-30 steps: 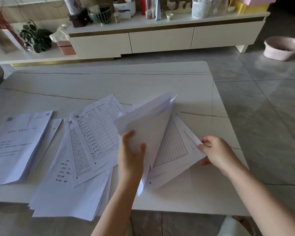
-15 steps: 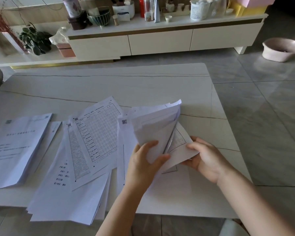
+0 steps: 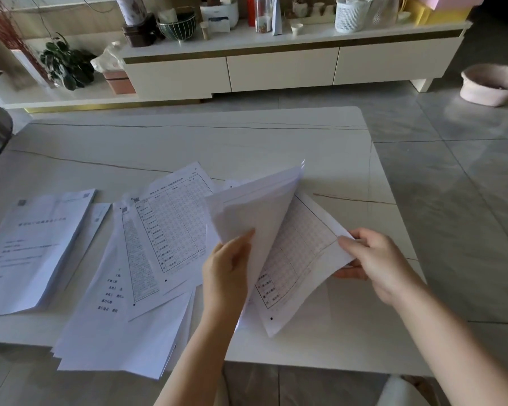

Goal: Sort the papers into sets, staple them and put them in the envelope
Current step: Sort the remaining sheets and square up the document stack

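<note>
Two hands working one bundle near desk [image 3: 276, 136] front edge. Judged step: leafing pages to sort sets; best peel one sheet at a time, check heading, keep corners aligned. Left hand [image 3: 228, 276] grip holds lifted sheets [image 3: 255, 212] upright, fanned. Right hand [image 3: 376, 259] grip pinches gridded page [image 3: 302, 247] corner. Sorted piles [image 3: 41, 244] lie left.

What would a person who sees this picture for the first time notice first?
First, the two hands near the table's front right: the left hand lifts a bundle of sheets, while the right hand pinches the edge of a gridded form beneath. Next, the loose papers fanned over the white marble table, some overhanging its near edge. A separate neat pile lies at the left.
</note>
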Action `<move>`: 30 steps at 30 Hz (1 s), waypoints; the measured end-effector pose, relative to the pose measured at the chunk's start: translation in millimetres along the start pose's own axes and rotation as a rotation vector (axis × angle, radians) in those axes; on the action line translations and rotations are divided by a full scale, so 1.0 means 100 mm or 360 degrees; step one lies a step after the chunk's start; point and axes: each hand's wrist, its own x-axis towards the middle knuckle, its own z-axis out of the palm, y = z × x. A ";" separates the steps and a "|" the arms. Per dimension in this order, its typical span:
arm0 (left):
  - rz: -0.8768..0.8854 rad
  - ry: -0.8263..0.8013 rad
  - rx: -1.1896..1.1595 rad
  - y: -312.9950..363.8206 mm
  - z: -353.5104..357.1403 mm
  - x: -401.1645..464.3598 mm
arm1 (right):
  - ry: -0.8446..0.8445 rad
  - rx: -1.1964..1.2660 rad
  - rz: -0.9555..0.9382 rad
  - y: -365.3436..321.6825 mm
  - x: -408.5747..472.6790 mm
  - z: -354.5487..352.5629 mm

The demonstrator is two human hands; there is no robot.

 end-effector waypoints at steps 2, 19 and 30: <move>0.0048 -0.0071 0.0147 0.00 0.04 -0.02 | -0.0138 0.0167 0.0071 0.01 -0.03 0.10; 0.0056 -0.0299 0.0411 -0.05 0.14 -0.02 | -0.0150 0.0293 0.0300 0.04 0.03 0.08; -0.0019 -0.0212 0.0344 -0.10 0.11 0.02 | -0.0283 0.0065 0.0563 0.24 0.09 0.18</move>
